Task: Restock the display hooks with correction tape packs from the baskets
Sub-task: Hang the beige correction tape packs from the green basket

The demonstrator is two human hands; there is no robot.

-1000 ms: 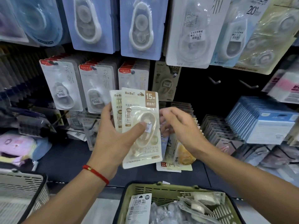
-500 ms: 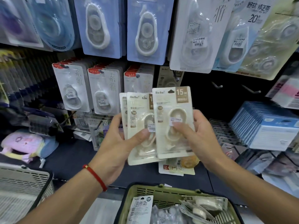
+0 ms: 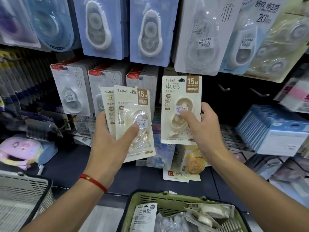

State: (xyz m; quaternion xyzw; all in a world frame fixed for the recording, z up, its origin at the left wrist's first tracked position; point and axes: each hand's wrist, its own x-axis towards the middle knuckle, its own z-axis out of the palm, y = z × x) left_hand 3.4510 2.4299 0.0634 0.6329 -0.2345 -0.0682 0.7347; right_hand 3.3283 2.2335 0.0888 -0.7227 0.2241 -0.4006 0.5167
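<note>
My left hand grips a small stack of cream "15M" correction tape packs, thumb pressed on the front pack's blister. My right hand pinches a single cream pack and holds it upright against the dark display board, its hang hole up near the row of hooks. Two bare hooks stick out just to the right of that pack. Below, a green basket holds more packs.
Grey-white tape packs hang in rows at left, large blue ones above. Blue boxes are stacked at right. A grey basket sits at lower left. Loose packs, one with an orange dispenser, lie on the shelf.
My right hand took one pack off the stack and carried it up and to the right, toward the board. My left hand kept holding the other packs.
</note>
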